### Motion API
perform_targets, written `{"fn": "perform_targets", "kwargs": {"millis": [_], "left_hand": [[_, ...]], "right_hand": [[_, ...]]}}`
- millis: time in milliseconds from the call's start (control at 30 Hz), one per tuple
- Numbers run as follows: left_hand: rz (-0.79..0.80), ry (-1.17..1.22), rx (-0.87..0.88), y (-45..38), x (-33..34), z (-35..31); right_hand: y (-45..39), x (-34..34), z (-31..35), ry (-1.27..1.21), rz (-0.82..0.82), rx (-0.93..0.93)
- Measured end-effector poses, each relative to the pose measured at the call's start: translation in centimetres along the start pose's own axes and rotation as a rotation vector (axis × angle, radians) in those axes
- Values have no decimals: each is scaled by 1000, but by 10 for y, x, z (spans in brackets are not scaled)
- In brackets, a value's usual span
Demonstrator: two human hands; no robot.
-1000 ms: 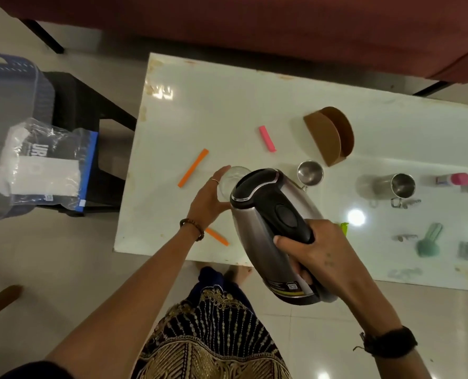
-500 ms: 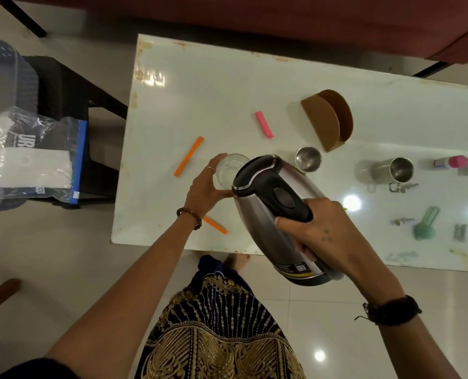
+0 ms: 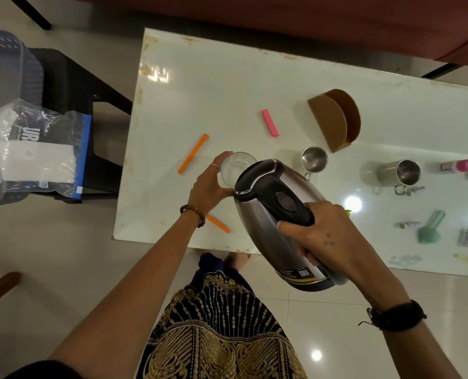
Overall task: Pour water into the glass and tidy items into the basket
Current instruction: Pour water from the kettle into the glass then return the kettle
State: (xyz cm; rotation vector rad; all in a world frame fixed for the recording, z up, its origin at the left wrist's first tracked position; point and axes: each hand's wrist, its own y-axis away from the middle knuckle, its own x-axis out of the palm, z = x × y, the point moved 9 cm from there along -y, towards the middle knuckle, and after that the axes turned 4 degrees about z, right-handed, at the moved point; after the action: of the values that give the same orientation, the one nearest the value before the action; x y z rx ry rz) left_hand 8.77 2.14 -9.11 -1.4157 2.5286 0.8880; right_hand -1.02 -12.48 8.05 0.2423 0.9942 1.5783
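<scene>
A clear glass (image 3: 237, 166) stands on the white table (image 3: 227, 86), and my left hand (image 3: 209, 188) is wrapped around its left side. My right hand (image 3: 325, 236) grips the black handle of a steel electric kettle (image 3: 275, 214), which is tilted with its lid end over the glass. The spout and any water stream are hidden by the kettle body. A dark blue basket (image 3: 1, 67) sits on a black stool at the far left, with a plastic bag (image 3: 36, 149) leaning on it.
On the table lie two orange sticks (image 3: 193, 153) (image 3: 218, 223), a pink stick (image 3: 270, 123), a brown cardboard holder (image 3: 335, 120), a small steel cup (image 3: 314, 159), a steel mug (image 3: 401, 173), a pink-capped bottle (image 3: 459, 166), a green scoop (image 3: 429, 228) and small metal bits.
The kettle has stayed tilted over the glass, held the same way. My head view has shifted slightly; hands and glass keep their places on the table.
</scene>
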Motion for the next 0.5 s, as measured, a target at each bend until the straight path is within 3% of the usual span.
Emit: {"fn": "perform_targets", "kwargs": {"millis": [500], "left_hand": [[3, 36, 57, 0, 1, -5]], "right_hand": [[2, -3, 1, 13, -17, -12]]}}
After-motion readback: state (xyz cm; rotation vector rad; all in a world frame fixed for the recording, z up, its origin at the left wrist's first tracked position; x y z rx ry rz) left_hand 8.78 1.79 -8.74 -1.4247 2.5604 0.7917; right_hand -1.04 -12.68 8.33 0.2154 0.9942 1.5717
